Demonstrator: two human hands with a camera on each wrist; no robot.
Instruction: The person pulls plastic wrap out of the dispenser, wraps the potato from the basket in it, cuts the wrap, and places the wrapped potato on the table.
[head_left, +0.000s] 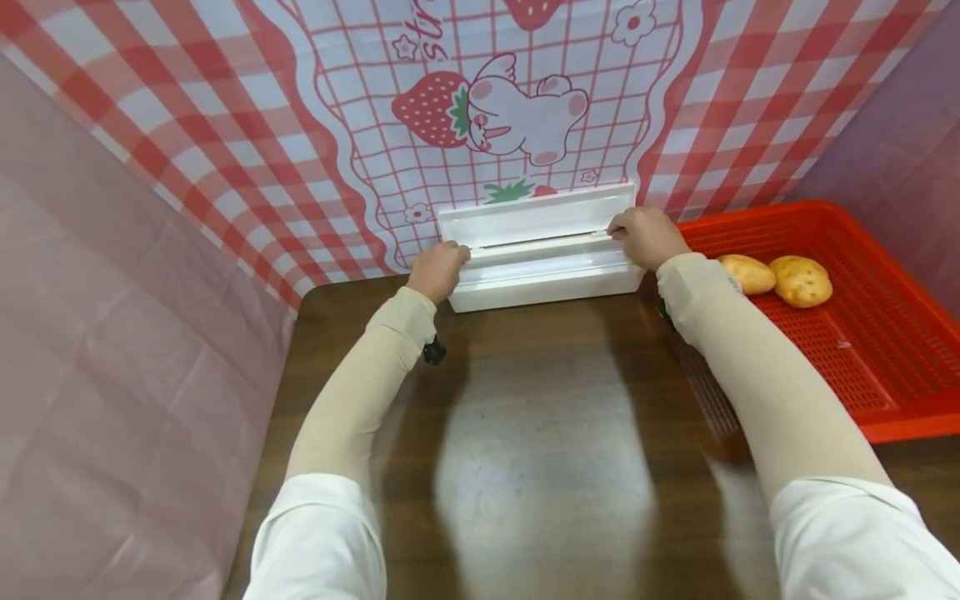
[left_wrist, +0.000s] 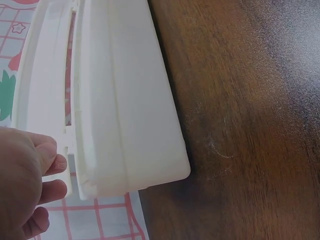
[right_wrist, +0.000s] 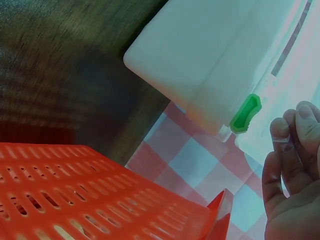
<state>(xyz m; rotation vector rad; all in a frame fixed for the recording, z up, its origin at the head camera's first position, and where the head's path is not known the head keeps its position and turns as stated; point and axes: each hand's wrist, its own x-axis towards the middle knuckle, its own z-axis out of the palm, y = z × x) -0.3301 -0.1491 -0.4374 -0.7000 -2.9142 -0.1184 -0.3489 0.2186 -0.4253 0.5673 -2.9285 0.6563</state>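
Observation:
A long white plastic wrap dispenser [head_left: 551, 287] stands at the table's back edge, its lid [head_left: 540, 215] raised against the cloth. Inside lies a pale, glossy roll [head_left: 525, 271]. My left hand [head_left: 437, 271] is at the dispenser's left end, thumb and forefinger pinched together beside the lid edge. At the right end my right hand [head_left: 647, 237] pinches with thumb and fingers. A clear glint of plastic wrap [right_wrist: 283, 140] shows at the right fingertips; the film between the hands is hardly visible. A green slider [right_wrist: 246, 114] sits at the dispenser's right end.
A red plastic basket [head_left: 892, 350] stands on the right, close to my right forearm, with two potatoes [head_left: 801, 282] in it. Behind the dispenser hangs a red-and-white checked cloth [head_left: 337, 108]. The brown wooden table [head_left: 540, 450] extends towards me.

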